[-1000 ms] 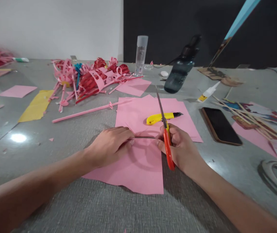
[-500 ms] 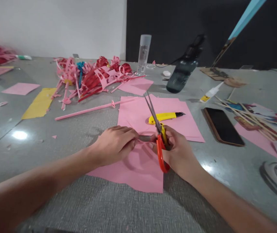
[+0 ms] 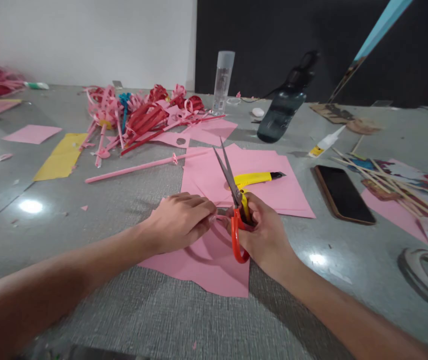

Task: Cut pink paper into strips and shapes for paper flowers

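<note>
My left hand is closed, its fingertips pinching the fold of a pink paper sheet that lies in front of me. My right hand holds scissors with red and yellow handles. Their blades point away from me, slightly apart, and the right fingertips also touch the paper's fold beside my left fingers. Beyond the hands, a yellow cutter rests on a stack of pink sheets. A thin pink rolled stick lies to the left of the stack.
A pile of pink and red paper flowers lies at the back left, near a yellow paper. Behind stand a clear bottle and a tilted dark bottle. To the right are a glue bottle, phone, sticks and tape ring.
My right hand and the scissors have moved a little left, closer to my left hand. The blades now stand slightly wider apart. My left hand has barely moved.
</note>
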A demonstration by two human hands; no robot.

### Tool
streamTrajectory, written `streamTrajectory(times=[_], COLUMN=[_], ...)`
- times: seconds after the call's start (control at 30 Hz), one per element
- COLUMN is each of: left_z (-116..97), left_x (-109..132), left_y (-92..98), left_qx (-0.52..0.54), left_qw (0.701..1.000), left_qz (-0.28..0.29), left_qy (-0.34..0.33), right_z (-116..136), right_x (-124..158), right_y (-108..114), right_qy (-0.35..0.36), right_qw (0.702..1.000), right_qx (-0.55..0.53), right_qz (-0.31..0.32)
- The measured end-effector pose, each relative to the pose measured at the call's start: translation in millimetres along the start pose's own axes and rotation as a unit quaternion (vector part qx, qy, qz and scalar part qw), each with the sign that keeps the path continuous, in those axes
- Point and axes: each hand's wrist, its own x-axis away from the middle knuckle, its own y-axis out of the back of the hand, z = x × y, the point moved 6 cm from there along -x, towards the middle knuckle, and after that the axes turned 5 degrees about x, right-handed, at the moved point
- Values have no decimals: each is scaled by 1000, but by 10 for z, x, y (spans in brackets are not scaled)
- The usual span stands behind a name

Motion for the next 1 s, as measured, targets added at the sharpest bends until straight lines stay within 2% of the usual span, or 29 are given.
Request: streamTrajectory(times=[0.23,0.47,0.73,1.0], left_z=[29,148,106,126], left_x=[17,1,-42,-44], left_y=[56,128,135,152], left_qx=[46,159,164,166], left_qw=[999,981,985,983], left_qz=[0,-10,-8,-20], left_qy=[29,111,48,69], right_z=[-29,-71,-80,-113], right_x=[3,-15,-18,-18], right_y=[16,38,81,78], right_qy=[-2,-12,-22,-18], right_qw=[1000,1000,999,1000], right_qx=[21,-26,-9,-7], right_qz=[1,-13,-27,-23])
